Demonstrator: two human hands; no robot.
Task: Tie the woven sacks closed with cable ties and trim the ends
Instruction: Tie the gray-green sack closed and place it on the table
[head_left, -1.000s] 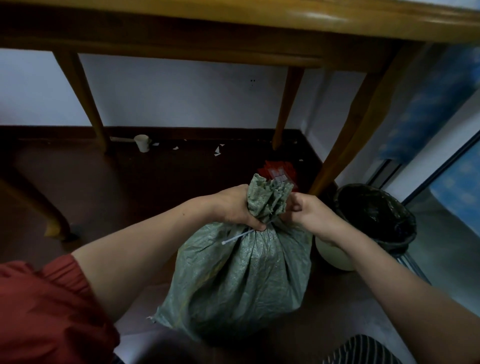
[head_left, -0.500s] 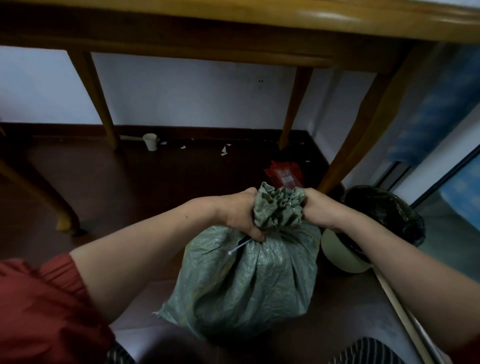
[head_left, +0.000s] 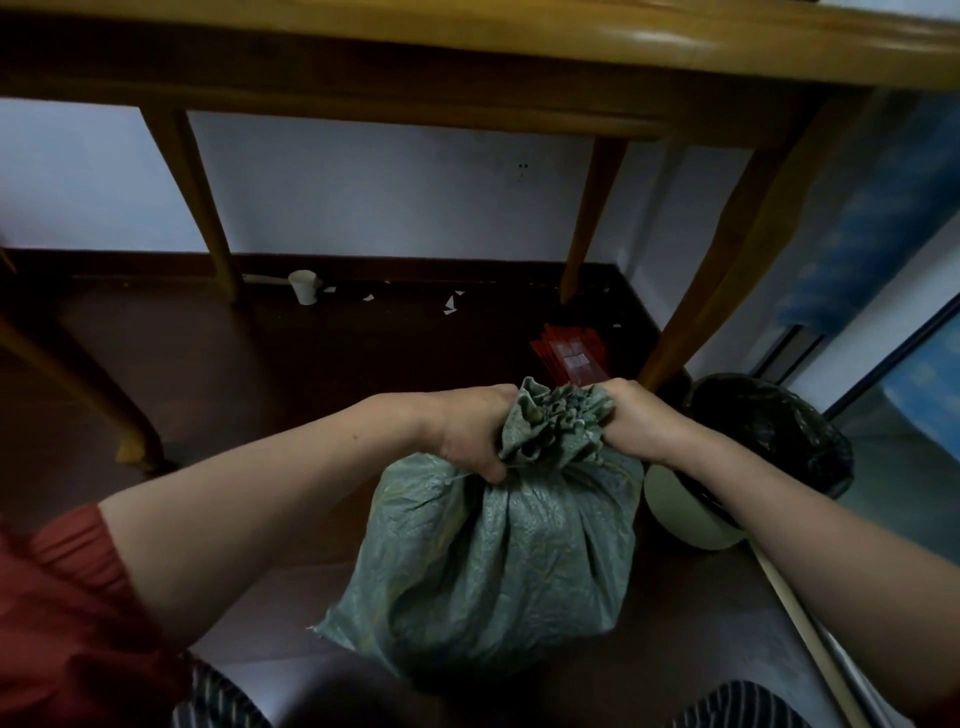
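Head view: a green woven sack (head_left: 493, 561) stands on the dark floor (head_left: 260, 389) at mid-frame, its bottom corner splayed toward 7 o'clock and its mouth gathered into a crumpled neck (head_left: 556, 426) on top. The left hand (head_left: 467, 431) grips the neck from 9 o'clock, fingers curled tight round the cloth and the thumb pressed in at the base of the gathers. The right hand (head_left: 634, 421) grips it from 3 o'clock as a closed fist; its fingers wrap behind the cloth, so I cannot tell how they lie. The ruffled mouth rises between the two hands.

From the neck, a red packet (head_left: 569, 353) lies near at 12 o'clock. A bin (head_left: 769, 431) with a black liner stands just beside the sack at 3 o'clock, and a pale stick (head_left: 800, 618) slants at 4 o'clock. A white cup (head_left: 304, 286) and paper scraps (head_left: 452, 304) lie well apart at 10 o'clock, by the wall. A wooden table (head_left: 467, 31) spans overhead
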